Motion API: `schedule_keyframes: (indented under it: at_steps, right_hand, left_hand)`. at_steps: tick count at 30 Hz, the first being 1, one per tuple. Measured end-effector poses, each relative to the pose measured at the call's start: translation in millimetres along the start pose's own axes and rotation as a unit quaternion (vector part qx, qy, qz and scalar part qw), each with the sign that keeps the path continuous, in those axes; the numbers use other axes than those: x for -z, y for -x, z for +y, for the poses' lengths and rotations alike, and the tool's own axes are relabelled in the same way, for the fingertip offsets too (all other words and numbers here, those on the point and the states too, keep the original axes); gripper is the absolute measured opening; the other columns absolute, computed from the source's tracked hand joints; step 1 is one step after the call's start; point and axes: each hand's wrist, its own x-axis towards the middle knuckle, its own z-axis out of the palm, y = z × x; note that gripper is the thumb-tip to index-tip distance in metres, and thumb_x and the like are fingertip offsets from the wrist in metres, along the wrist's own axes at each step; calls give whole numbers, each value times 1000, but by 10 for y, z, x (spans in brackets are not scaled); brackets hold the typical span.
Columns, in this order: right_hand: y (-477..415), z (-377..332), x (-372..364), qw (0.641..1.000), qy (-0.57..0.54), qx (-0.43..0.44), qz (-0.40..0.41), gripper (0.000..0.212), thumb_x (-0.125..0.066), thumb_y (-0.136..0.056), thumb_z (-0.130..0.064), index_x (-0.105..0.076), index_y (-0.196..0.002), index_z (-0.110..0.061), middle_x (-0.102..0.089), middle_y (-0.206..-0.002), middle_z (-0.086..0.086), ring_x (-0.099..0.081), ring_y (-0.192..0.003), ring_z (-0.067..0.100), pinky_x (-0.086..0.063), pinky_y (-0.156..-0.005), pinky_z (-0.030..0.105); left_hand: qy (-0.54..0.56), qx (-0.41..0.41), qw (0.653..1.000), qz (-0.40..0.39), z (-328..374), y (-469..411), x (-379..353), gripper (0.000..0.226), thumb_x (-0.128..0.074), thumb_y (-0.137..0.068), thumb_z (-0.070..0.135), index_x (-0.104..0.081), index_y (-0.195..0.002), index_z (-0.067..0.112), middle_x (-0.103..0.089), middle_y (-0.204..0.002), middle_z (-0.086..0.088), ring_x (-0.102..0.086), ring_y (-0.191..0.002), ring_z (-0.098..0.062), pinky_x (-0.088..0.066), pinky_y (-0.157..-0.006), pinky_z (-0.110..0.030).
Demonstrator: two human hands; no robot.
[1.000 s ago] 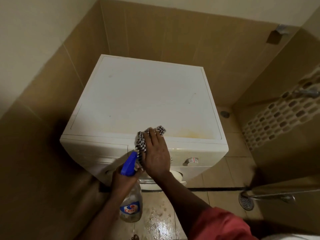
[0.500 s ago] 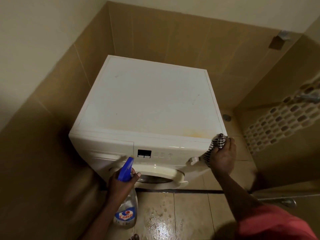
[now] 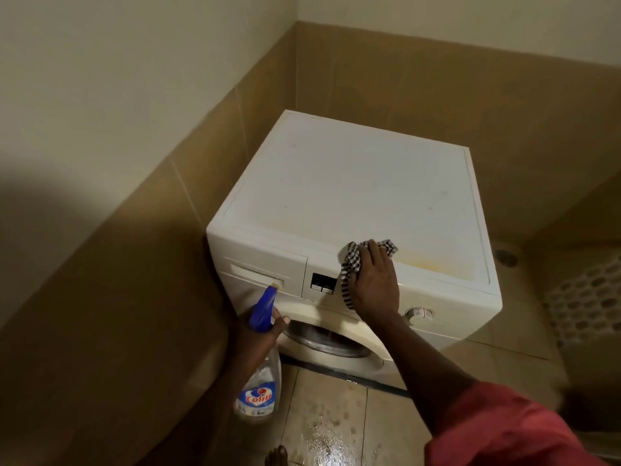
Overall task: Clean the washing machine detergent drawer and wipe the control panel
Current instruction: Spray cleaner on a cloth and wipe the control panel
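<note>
Right hand presses checked cloth on control panel; left hand grips spray bottle.

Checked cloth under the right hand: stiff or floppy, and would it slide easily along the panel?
Probably floppy: the checked cloth bunches under the right hand and a strip droops down the control panel. Likely light: thin fabric, crumpled small under the palm. It should slide readily on the smooth white washing machine front.
</note>
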Motion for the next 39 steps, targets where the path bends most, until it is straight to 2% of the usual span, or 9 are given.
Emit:
schedule_keyframes:
  at_steps: [4, 8, 11, 14, 20, 29, 32, 36, 39]
  right_hand:
    - [90, -106, 18, 998, 28, 36, -32, 59, -43, -85, -27, -44, -139, -3, -35, -151, 19, -28, -142, 39, -21, -119, 48]
    - [102, -210, -107, 996, 12, 82, -21, 59, -32, -93, -35, -45, -139, -2, -41, -148, 19, -31, -141, 36, -21, -119, 48]
    - [-31, -335, -115, 996, 17, 84, 17, 57, -31, -93, -38, -53, -129, 0, -56, -132, 19, -47, -127, 35, -31, -114, 45]
    - [-200, -462, -161, 994, 21, 81, 70, 43, -39, -93, -35, -57, -113, -1, -63, -110, 18, -57, -103, 36, -46, -89, 41]
    - [-262, -540, -293, 994, 27, 20, 100, 33, -39, -98, -44, -58, -105, -17, -62, -106, 7, -59, -100, 32, -43, -74, 37]
    - [-158, -594, -466, 980, 56, 17, 192, 36, -34, -98, -47, -56, -95, -19, -61, -89, 8, -42, -74, 26, -33, -69, 35]
    - [-146, -600, -506, 976, 66, 29, 207, 38, -32, -98, -45, -57, -100, -17, -53, -83, 7, -42, -74, 27, -33, -70, 35]
    - [-116, -529, -564, 966, 70, 48, 242, 39, -33, -98, -43, -60, -108, -17, -65, -103, 13, -57, -92, 36, -34, -73, 37]
    - [-86, -484, -627, 956, 90, 55, 275, 39, -34, -99, -43, -60, -110, -16, -66, -104, 12, -59, -97, 35, -33, -72, 36]
  left_hand:
    - [13, -57, 998, 16, 18, 74, 124, 30, -75, -83, 10, -58, -107, 16, -59, -86, 12, -57, -80, -6, -46, -81, -27]
    - [9, -83, 995, 54, 7, 19, 271, 14, -74, -84, 19, -65, -85, 8, -62, -69, 0, -57, -61, -12, -49, -59, -21]
    - [-14, -101, 993, 67, -51, -126, 463, 18, -74, -84, 21, -61, -80, 9, -63, -64, -7, -61, -58, -17, -56, -68, -38]
    - [-34, -148, 984, 90, -163, -415, 629, 21, -77, -82, 20, -61, -81, 7, -64, -64, -15, -65, -59, -26, -57, -67, -37]
    - [-1, -194, 979, 68, -98, -854, 748, 21, -77, -81, 22, -58, -76, 16, -58, -62, 1, -54, -50, -4, -43, -49, -10]
    - [20, -295, 955, -3, -219, -1025, 552, 21, -75, -82, 25, -55, -82, 23, -58, -75, 0, -56, -69, -11, -47, -64, -23]
    - [-12, -318, 948, -21, -321, -1061, 421, 25, -77, -80, 33, -58, -90, 21, -63, -83, -5, -60, -74, -15, -53, -69, -30]
    - [-2, -336, 941, -35, -370, -1097, 219, 36, -75, -81, 36, -58, -106, 16, -66, -102, -11, -60, -77, -13, -46, -54, -18]
    - [-6, -365, 930, -50, -397, -1058, 41, 29, -76, -80, 36, -57, -95, 20, -64, -93, -6, -59, -75, -12, -47, -57, -20]
